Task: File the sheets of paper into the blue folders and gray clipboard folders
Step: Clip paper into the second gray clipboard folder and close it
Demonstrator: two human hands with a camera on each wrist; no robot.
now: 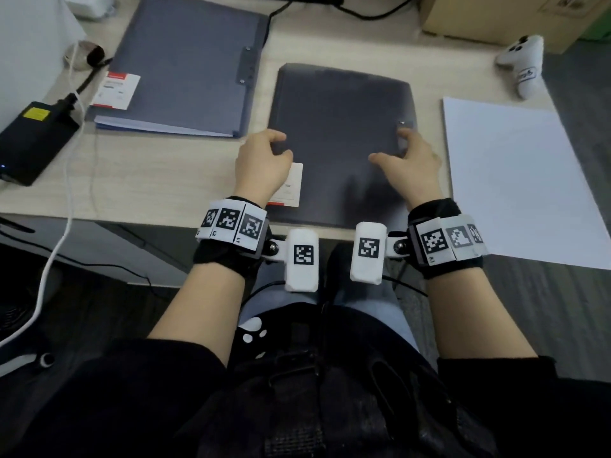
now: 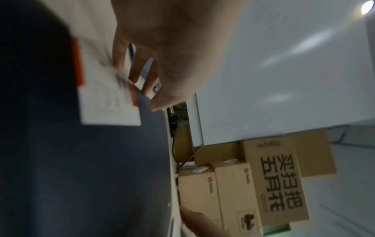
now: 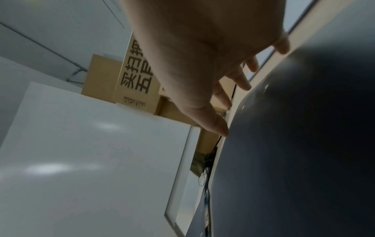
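Note:
A closed dark gray clipboard folder (image 1: 340, 127) lies flat in the middle of the desk, with a white and red label (image 1: 292, 186) near its left edge. My left hand (image 1: 281, 145) is at that left edge, thumb and loosely curled fingertips touching the cover (image 2: 91, 160). My right hand (image 1: 393, 147) rests spread on the cover by the right edge, its fingertips (image 3: 221, 129) touching it. A stack of blue folders (image 1: 185, 67) lies at the back left. White sheets of paper (image 1: 515, 180) lie to the right.
A black power adapter (image 1: 33, 137) and a white cable (image 1: 66, 193) occupy the desk's left side. A white controller (image 1: 525, 61) and a cardboard box (image 1: 496, 18) sit at the back right. The desk's front edge runs just under my wrists.

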